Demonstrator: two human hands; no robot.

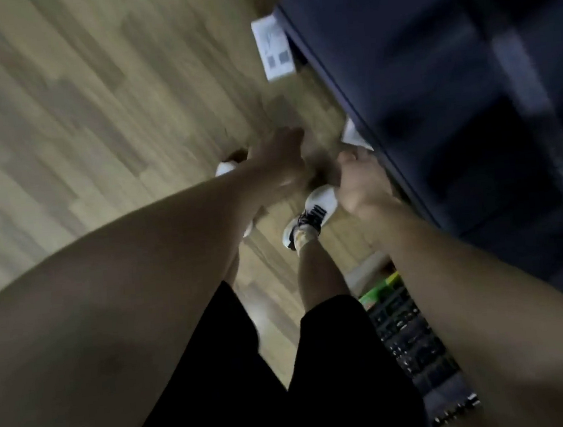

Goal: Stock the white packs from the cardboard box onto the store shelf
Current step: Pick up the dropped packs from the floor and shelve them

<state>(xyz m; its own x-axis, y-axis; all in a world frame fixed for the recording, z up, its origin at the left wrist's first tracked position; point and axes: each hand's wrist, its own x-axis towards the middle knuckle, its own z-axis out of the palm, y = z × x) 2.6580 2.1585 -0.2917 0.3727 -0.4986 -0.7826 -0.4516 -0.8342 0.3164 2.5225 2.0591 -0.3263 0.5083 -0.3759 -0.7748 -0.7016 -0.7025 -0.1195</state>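
Head view is motion-blurred: both arms reach down over the wood floor [72, 95] beside a dark shelf [432, 78]. The left hand [278, 158] looks loosely spread; the right hand [361, 181] seems curled, on what I cannot tell.

shop aisle: wood-plank floor [74, 112], dark shelving unit [415, 80] with white price tag [274, 50] on edge.

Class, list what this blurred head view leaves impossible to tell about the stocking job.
- Head view: motion blur hides whether the left hand or right hand has a grip on anything.
- White label beside the dark blue shelf unit: print blurred.
- No cardboard box is clearly identifiable.
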